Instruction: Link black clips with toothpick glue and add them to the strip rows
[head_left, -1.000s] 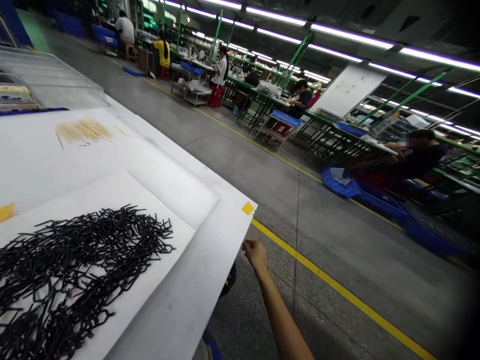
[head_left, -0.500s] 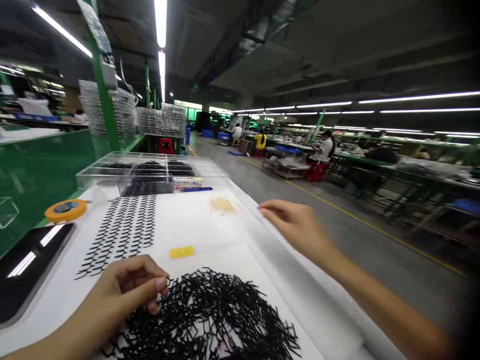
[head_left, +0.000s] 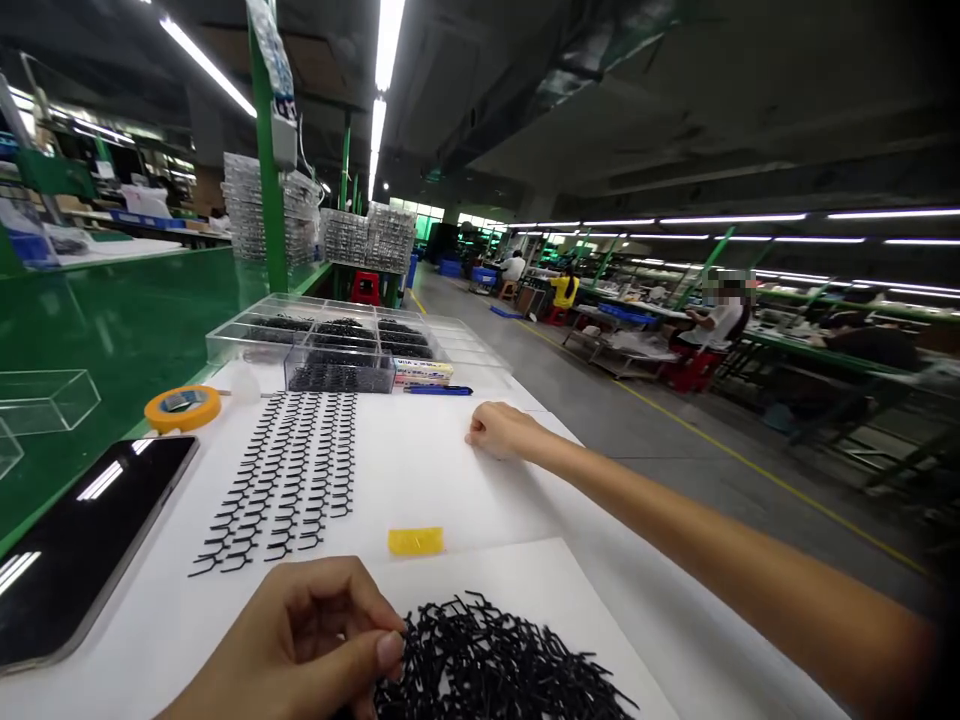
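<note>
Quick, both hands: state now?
Left hand: thumb and forefinger pinched beside black pile; can't tell if a piece is held.
Right hand: fingers curled closed by tabletop; anything held is hidden.

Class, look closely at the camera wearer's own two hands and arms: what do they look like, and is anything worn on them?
Both the left hand and the right hand are ungloved, with no rings visible. The right forearm shows no sleeve, watch or bracelet. Little of the left forearm is in view, so its sleeve cannot be judged.
</note>
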